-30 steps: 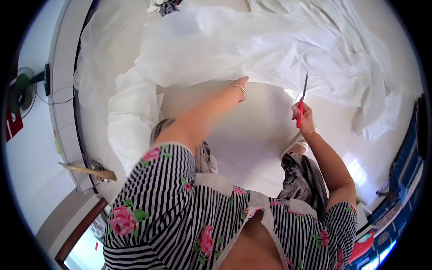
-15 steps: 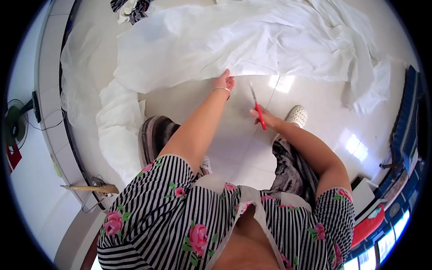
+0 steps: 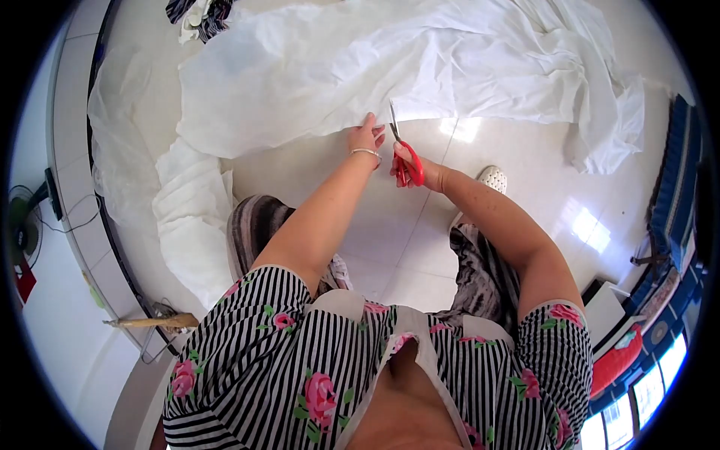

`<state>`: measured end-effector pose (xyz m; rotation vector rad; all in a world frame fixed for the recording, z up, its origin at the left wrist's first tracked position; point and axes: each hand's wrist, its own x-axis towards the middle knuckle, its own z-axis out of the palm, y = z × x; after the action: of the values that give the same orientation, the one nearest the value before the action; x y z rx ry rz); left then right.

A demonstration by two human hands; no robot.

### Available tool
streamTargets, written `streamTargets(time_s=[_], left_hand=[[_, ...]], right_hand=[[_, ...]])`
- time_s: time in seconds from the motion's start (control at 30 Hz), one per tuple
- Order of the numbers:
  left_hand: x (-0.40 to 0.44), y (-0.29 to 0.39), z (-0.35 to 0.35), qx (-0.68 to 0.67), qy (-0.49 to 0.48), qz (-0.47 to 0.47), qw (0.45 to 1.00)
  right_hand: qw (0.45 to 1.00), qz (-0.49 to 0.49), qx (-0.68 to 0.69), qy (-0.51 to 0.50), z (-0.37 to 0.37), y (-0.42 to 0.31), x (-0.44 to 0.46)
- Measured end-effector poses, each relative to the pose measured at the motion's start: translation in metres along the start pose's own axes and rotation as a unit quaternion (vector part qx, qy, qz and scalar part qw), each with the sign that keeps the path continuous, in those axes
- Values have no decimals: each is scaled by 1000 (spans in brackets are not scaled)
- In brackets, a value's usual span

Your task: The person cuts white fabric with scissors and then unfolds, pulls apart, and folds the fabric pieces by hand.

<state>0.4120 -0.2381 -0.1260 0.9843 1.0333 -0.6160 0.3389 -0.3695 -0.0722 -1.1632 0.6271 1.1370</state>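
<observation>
A large sheet of white fabric [image 3: 322, 82] lies spread and wrinkled over the floor in front of me. At its near edge my left hand [image 3: 365, 138] pinches the cloth, thumb on top and fingers curled at the hem. My right hand [image 3: 420, 174] grips a pair of red-handled scissors [image 3: 414, 156], their metal blades pointing away from me. The blade tips reach over the fabric edge, just right of my left fingers. Whether the cloth is between the blades is too small to tell.
More white cloth [image 3: 187, 217] lies bunched at the left, near sheer material [image 3: 120, 127]. A striped bundle [image 3: 214, 19] is at the far left. A fan [image 3: 26, 217] and a wooden piece [image 3: 154, 321] are left; blue fabric-covered furniture [image 3: 671, 180] stands right.
My right hand has moved left and up with the scissors, bringing the blades to the fabric edge beside my left hand. My left hand stays at the edge.
</observation>
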Motion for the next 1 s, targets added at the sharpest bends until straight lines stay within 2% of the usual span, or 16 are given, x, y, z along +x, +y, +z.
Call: streamTargets(time_s=[0.03,0.13,0.23,0.3,0.33,0.43,0.5,0.6,0.8,1.0], left_hand=[[0,-2,1,6,8,9,1000],[1,-7,-6,-10,-56,-13,998],[-3,12,-8,-70,-6,-39,997],[-1,25,-14,-124,19,-46,991],[8,27,-22,-137,17,-39,990],[40,21,-35,-172,-11,-37,984],[45,24,-39,-204,-33,-29,978],[16,40,-28,-178,37,-27,983],[12,37,-38,-116,-41,-7,992],[-6,30,-27,-110,24,44,993]], right_hand=[[1000,-1,-3,4,1,0,-1],[999,0,-30,-19,4,4,3],[996,6,-74,-58,3,10,11],[999,0,-47,-26,23,0,2],[1000,1,-27,0,26,-1,-3],[996,9,-69,-61,20,12,7],[995,17,-75,-68,27,-3,0],[994,23,-77,-68,34,-10,5],[997,12,-54,-51,45,-28,12],[1000,-10,16,7,52,-36,21]])
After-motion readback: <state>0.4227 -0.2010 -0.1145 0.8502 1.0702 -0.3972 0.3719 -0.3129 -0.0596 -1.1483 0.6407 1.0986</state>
